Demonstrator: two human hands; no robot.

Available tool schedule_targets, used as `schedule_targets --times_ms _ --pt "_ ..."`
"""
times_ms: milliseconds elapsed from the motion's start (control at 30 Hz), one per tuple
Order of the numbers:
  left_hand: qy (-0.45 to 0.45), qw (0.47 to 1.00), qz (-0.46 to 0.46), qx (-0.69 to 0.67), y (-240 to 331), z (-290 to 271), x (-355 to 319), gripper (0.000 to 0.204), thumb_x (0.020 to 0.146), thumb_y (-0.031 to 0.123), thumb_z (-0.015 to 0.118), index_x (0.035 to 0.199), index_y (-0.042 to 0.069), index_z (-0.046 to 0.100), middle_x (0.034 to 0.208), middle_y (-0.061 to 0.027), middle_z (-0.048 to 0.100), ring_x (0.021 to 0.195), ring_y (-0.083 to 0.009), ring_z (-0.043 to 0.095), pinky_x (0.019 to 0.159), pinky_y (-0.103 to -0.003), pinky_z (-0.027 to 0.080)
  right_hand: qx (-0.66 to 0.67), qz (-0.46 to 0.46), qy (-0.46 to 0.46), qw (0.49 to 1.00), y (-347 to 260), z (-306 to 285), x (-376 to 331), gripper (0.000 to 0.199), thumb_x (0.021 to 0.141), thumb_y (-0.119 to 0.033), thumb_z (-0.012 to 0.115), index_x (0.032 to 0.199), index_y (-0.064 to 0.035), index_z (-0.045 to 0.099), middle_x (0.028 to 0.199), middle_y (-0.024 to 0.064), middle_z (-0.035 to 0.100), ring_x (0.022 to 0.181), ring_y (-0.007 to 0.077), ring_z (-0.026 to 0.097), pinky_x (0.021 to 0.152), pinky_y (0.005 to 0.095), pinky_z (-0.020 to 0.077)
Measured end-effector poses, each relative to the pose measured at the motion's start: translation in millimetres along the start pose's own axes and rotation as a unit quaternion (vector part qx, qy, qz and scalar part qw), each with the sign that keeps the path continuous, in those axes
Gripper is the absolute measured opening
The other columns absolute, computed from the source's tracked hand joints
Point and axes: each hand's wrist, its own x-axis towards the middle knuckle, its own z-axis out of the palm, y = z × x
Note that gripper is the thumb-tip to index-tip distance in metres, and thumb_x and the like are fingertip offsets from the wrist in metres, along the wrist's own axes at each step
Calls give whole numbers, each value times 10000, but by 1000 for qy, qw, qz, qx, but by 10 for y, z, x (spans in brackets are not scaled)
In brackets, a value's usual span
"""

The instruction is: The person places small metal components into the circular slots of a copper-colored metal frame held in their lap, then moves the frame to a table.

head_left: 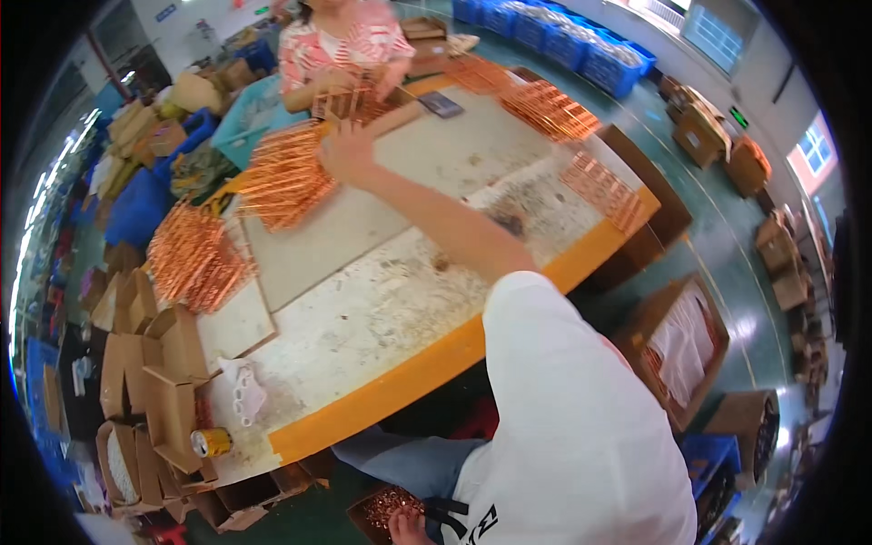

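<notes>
My left hand [411, 525] rests low by my lap above a box of copper pieces [389, 505], grip unclear. My right hand [347, 150] reaches across the worktable [381, 300], fingers spread, touching the copper rack stack [286, 177].

A worn, whitish tabletop [381, 309] with an orange edge band carries several heaps of copper-coloured wire racks [282, 177], more of them at the left [195, 259] and far corners [549, 109] (one row sits near the right edge [604, 191]). Folded cardboard boxes [154, 363], a yellow drink can [211, 442] and a flat grey board [309, 245] also lie on it.
</notes>
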Motion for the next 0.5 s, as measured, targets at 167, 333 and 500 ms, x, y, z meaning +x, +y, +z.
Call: schedule_targets --times_ms 167,333,500 --pt "44 999 1 -7 -112 -11 -153 279 881 172 541 1134 55 524 1033 -138 593 909 -263 566 791 -380 483 -52 93 -23 994 2522 -1846 -937 594 750 -336 668 1244 -80 459 1241 164 457 1155 335 415 956 456 337" --pt "-49 989 83 115 189 344 521 167 859 160 545 978 42 540 885 -81 580 738 -143 559 626 -253 467 -308 249 -219 892 3857 -3102 -2215 708 787 -507 554 1338 -108 356 1369 229 325 1283 424 264 1048 532 209" --pt "-225 942 203 142 801 1351 582 120 889 116 523 938 19 575 876 -67 610 758 -126 575 654 -234 459 -309 217 -308 873 3843 -3496 -2442 546 822 -448 521 1230 -95 440 1216 233 482 1053 425 521 894 516 411"
